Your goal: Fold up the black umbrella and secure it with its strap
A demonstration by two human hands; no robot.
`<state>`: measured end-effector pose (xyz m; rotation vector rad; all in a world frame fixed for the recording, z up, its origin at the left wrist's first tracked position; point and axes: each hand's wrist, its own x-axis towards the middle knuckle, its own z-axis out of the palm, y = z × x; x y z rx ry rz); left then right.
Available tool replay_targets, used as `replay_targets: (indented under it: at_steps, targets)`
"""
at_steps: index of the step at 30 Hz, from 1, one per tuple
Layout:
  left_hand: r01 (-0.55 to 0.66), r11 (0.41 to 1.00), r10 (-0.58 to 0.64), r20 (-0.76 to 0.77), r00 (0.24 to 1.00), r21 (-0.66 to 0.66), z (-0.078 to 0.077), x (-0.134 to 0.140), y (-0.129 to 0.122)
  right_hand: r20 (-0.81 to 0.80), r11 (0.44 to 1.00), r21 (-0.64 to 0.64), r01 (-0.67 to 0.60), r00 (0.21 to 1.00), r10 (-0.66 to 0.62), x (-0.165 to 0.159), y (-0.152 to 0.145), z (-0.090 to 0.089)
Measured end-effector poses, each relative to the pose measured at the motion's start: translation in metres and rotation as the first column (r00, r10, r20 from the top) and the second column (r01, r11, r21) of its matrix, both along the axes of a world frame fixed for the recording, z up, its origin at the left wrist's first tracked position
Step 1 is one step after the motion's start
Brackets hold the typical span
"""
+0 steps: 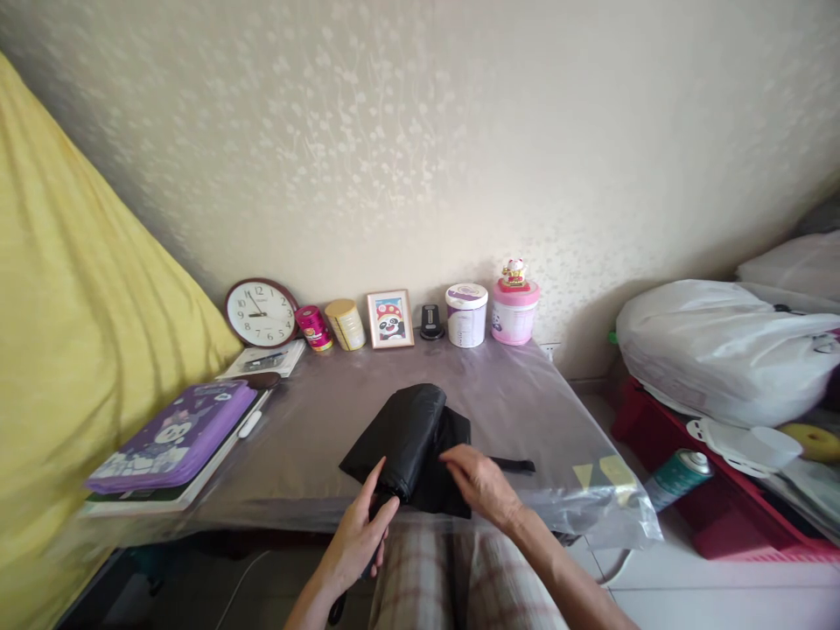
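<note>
Holding the black umbrella point(413, 442) correctly begins at its base: we close the left hand point(358, 538) around the lower end, thumb laid along the gathered cloth. The umbrella lies over the near edge of the desk point(538, 394), with its broad end pointing toward the wall. The right hand point(482, 486) is narrow, thumb and fingers pinching the loose fabric panel point(454, 437) at the right. In our judgement, the step in hand is arranging this cloth. To do it well, we hold the base steady, draw each panel out flat by its edge, and lay it smoothly in one direction, without bunching. We leave the strap point(518, 465) free of the folds.

We note the following limits. The left hand covers most of the handle, and only part of a dark loop point(337, 608) shows beneath it. The right hand hides where the strap joins the cloth, and we cannot tell how much fabric its fingertips catch. Black on black, individual folds are hard to separate. Both forearms are cut off by the lower edge of the view.
</note>
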<state>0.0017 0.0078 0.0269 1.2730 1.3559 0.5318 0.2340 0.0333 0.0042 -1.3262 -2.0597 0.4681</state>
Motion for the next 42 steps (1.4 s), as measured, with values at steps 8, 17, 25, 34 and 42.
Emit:
replay_targets:
  at_steps: [8, 17, 25, 34, 42]
  targets:
    - [0.02, 0.999, -0.019, -0.019, 1.0, 0.036, -0.004, 0.002, -0.002, -0.269, 0.748, -0.574, 0.334, 0.786, -0.557, 0.026, 0.032, 0.001]
    - [0.003, 1.0, -0.004, 0.046, 0.999, 0.019, -0.008, -0.001, -0.004, -0.405, 0.671, -0.714, 0.201, 0.663, -0.629, 0.016, 0.045, 0.003]
    - [0.011, 1.0, -0.013, 0.075, 0.997, 0.027, -0.007, -0.002, -0.004, -0.299, 0.659, -0.677, 0.329, 0.695, -0.654, 0.011, 0.057, -0.005]
    - [-0.021, 0.999, 0.017, 0.094, 0.995, 0.043, -0.014, -0.004, -0.002, -0.331, 0.717, -0.573, 0.397, 0.688, -0.645, 0.022, 0.057, -0.011]
    - [0.095, 0.977, -0.065, -0.153, 0.986, 0.192, -0.011, 0.002, -0.005, -0.446, 0.767, -0.551, 0.329, 0.661, -0.604, 0.006, 0.07, 0.007]
